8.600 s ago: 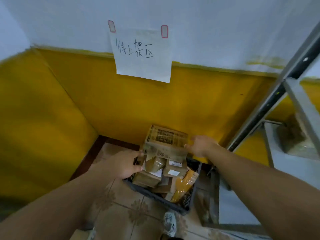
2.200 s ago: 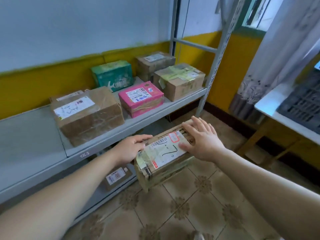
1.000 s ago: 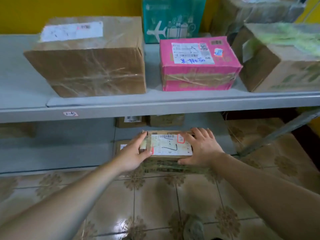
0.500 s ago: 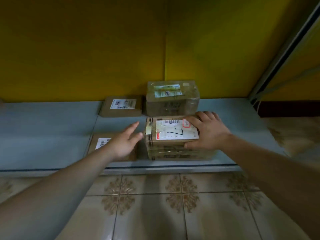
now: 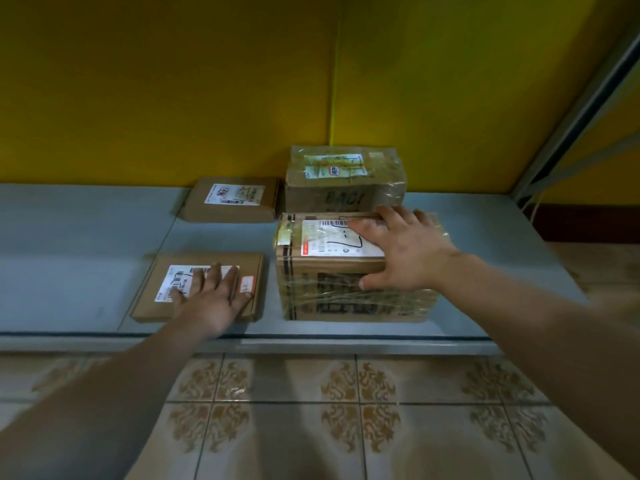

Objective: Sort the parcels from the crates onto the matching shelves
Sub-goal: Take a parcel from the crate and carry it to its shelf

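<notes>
1. The taped carton (image 5: 346, 296) sits on the low shelf (image 5: 69, 258) near its front edge. Its long axis runs 9-to-3 o'clock, parallel to that edge.
2. The right hand (image 5: 405, 254) lies on the carton's top. Its fingers (image 5: 388, 216) are spread and fairly straight across the label, and the thumb rests on the front face.
3. The left hand (image 5: 211, 296) rests flat on a flat parcel (image 5: 162, 308) at the carton's 9 o'clock, fingers (image 5: 216, 275) straight and slightly fanned, gripping nothing.
4. A second carton (image 5: 344, 178) stands at 12 o'clock, just behind the taped one; whether they touch I cannot tell.
5. Judgement: the carton looks placed. The right hand is the nearer one, so any last nudge would push toward 12 o'clock. Both hands would then withdraw toward 6 o'clock.
</notes>
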The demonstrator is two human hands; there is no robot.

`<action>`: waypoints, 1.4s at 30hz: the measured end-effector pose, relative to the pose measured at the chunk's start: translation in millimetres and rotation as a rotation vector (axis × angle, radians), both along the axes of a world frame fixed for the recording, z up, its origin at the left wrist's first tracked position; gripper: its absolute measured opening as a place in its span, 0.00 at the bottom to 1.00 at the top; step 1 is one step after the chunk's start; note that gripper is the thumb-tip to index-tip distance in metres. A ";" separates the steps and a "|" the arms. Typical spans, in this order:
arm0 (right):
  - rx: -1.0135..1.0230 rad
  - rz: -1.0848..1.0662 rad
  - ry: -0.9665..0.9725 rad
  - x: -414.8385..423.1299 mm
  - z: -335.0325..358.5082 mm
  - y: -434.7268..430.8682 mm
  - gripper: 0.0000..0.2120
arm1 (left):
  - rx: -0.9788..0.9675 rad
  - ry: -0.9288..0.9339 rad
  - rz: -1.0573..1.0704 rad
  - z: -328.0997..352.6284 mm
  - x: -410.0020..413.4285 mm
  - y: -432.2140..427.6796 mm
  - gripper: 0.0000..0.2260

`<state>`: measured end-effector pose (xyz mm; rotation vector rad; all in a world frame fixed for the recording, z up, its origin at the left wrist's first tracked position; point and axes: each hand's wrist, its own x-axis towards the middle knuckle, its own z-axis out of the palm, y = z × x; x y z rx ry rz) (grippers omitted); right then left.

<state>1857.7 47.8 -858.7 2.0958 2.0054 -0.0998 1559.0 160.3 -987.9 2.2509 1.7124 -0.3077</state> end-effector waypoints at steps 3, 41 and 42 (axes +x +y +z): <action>0.007 0.005 0.006 0.5 1.2 9.6 0.46 | -0.002 0.017 -0.001 -3.5 -0.6 -0.5 0.30; -0.301 0.052 0.114 -204.8 402.1 -114.0 0.41 | -0.175 -0.121 -0.101 526.7 -158.6 -207.3 0.34; -0.284 0.058 0.112 -220.3 427.4 -122.2 0.41 | -0.142 -0.131 -0.107 553.9 -171.0 -217.2 0.33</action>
